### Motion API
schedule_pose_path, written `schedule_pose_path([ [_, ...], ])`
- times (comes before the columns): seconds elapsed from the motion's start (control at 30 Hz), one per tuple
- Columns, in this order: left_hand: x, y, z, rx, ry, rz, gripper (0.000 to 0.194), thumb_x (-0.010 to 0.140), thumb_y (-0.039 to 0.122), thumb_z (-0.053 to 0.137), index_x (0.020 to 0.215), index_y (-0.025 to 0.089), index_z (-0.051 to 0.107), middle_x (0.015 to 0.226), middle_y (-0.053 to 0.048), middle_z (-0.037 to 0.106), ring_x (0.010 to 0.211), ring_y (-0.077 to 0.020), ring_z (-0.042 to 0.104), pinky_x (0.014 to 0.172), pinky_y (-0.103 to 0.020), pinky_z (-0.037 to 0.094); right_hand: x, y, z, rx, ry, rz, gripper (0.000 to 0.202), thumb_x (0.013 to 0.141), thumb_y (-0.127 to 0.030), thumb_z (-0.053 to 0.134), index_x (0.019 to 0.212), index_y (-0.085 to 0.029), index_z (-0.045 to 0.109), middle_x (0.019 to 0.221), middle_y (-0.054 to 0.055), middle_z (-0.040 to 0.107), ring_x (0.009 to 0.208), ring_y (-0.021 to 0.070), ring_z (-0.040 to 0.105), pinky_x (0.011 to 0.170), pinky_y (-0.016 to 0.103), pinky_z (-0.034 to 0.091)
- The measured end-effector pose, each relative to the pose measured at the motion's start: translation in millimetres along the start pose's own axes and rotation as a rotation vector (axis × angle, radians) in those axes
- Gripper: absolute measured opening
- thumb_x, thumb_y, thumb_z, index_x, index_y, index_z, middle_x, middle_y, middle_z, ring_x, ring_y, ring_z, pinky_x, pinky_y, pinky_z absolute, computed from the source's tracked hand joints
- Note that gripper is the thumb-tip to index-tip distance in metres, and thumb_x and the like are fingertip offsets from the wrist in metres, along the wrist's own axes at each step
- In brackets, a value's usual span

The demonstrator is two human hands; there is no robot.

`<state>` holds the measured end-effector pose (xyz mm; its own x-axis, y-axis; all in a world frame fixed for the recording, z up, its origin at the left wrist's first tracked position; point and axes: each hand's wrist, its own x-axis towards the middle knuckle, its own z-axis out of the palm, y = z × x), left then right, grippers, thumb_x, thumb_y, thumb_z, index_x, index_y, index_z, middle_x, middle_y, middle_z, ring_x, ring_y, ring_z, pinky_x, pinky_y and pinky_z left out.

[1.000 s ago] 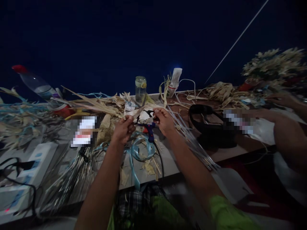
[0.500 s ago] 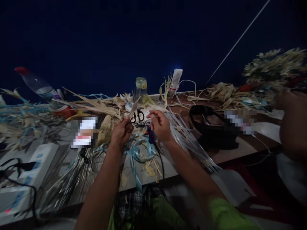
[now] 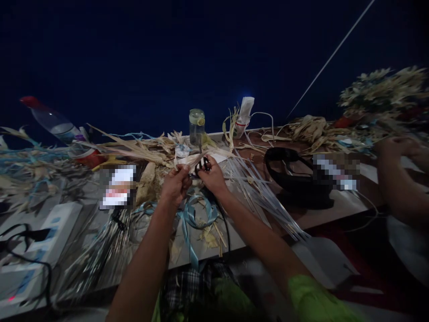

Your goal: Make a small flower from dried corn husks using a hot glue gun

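My left hand [image 3: 176,184] is closed, pinching a pale, thin strip that looks like dried corn husk [image 3: 198,159]. Just to its right, my right hand [image 3: 213,177] is wrapped on the black-handled scissors [image 3: 202,164], whose loops show at the fingers. The scissors and the husk strip overlap, and I cannot tell whether they touch. Below the hands lies a coil of light blue ribbon [image 3: 190,214] on the table, with one end hanging over the front edge. Behind the hands stands a clear jar with a yellowish lid [image 3: 196,117].
Left are a tilted bottle [image 3: 55,120], a lit phone [image 3: 119,185], a bundle of wires [image 3: 97,250] and a power strip [image 3: 40,250]. Right lie clear sticks [image 3: 264,192], a black headband-like object [image 3: 295,179] and another phone [image 3: 335,172]. Another person's arm [image 3: 395,179] reaches in at the right.
My right hand has moved left and down and taken hold of the scissors, which lay on the table before. The left hand has shifted slightly right, lowering the husk strip. The other person's arm moved left.
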<state>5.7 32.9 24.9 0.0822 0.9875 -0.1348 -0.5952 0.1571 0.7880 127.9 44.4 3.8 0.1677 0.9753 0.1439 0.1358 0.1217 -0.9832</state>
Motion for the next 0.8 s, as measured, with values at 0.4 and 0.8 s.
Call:
schedule_pose_path([
  [0.4, 8.7, -1.0, -8.9, -0.004, 0.160, 0.169, 0.027, 0.063, 0.025, 0.068, 0.071, 0.016, 0.043, 0.053, 0.006, 0.049, 0.032, 0.0007, 0.027, 0.033, -0.014, 0.021, -18.7, -12.8, -19.4, 0.217, -0.215, 0.120, 0.037, 0.063, -0.035, 0.062, 0.093, -0.019, 0.047, 0.053, -0.007, 0.052, 0.044, 0.0070, 0.046, 0.043, 0.018, 0.036],
  [0.8, 7.4, -1.7, -5.6, 0.048, 0.203, 0.211, 0.026, 0.063, 0.024, 0.066, 0.072, 0.018, 0.042, 0.052, 0.007, 0.046, 0.033, -0.0003, 0.030, 0.033, -0.015, 0.022, -30.8, -6.0, -9.3, -0.237, -0.423, -0.123, 0.038, 0.068, -0.031, 0.057, 0.104, -0.017, 0.055, 0.068, -0.002, 0.054, 0.054, 0.0078, 0.043, 0.053, 0.020, 0.036],
])
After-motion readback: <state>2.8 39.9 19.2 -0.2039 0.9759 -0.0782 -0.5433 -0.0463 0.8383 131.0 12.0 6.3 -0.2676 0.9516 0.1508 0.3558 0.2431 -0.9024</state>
